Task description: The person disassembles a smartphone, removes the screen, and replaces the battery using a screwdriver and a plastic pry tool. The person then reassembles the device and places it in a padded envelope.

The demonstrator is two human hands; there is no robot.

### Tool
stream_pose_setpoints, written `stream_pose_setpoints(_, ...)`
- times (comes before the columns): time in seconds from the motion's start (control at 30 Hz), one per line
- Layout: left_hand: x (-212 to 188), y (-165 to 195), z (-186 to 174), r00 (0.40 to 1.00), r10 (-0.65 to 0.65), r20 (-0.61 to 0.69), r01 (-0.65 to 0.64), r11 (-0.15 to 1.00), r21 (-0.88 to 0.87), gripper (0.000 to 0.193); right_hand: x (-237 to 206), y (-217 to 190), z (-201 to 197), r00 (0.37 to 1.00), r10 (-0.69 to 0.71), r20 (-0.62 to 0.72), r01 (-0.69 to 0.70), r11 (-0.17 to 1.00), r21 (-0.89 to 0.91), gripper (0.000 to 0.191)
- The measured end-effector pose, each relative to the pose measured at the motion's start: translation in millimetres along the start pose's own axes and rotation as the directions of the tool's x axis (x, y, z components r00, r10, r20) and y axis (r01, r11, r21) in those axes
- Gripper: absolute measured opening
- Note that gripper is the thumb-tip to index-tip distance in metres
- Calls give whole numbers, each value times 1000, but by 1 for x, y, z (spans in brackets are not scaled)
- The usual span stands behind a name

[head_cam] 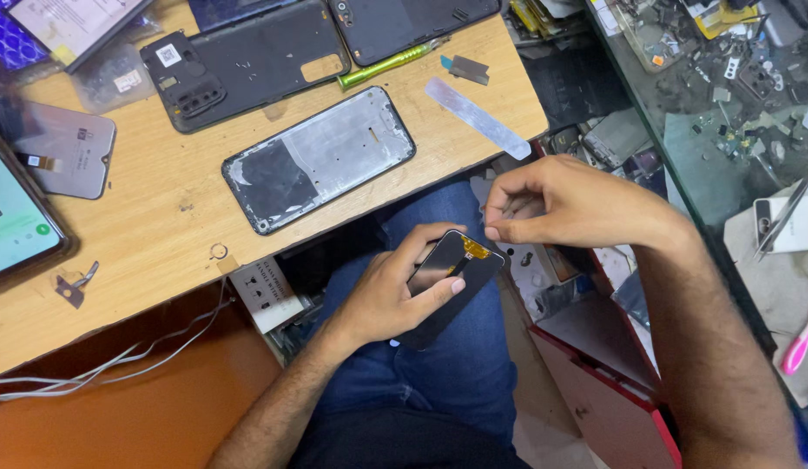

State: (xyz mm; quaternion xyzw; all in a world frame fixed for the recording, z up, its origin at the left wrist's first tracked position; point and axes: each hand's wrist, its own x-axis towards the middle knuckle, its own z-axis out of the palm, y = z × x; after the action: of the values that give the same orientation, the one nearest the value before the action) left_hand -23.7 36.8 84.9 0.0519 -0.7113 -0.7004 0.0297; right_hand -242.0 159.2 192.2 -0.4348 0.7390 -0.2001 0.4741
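Left hand [388, 295] fingers clamped on black screen [451, 287] over lap. Right hand [564, 204] fingers pinched together at screen's top corner. Phone frame [321, 159] on worktop [161, 252].

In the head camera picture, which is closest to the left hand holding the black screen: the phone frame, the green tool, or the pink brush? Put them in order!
Starting from the left hand:
1. Phone frame, on the wooden table just above the hand.
2. Green tool, farther up the table, near its back edge.
3. Pink brush, way over at the right edge of the picture.
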Motion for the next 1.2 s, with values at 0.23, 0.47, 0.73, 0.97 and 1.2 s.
stream_pose_setpoints(0.23,3,-2,2,1000,-7,11,7,1000,-3,57,-1,3,-3,1000,-13,-11,13,1000,-29,17)
stream_pose_setpoints(0.47,6,-2,1,1000,-19,12,18,1000,15,58,-1,4,-4,1000,-21,-10,20,998,-51,18)
stream_pose_setpoints(0.73,7,-1,2,1000,2,0,-2,999,34,57,-2,7,-3,1000,-15,1,15,1000,-11,19)
stream_pose_setpoints(0.97,7,-4,3,1000,14,-4,-14,999,50,58,-1,10,-4,1000,-18,8,18,1000,10,18)
stream_pose_setpoints(1.2,8,-4,3,1000,21,13,-21,999,36,57,-1,8,-5,1000,-9,0,9,999,-42,19)
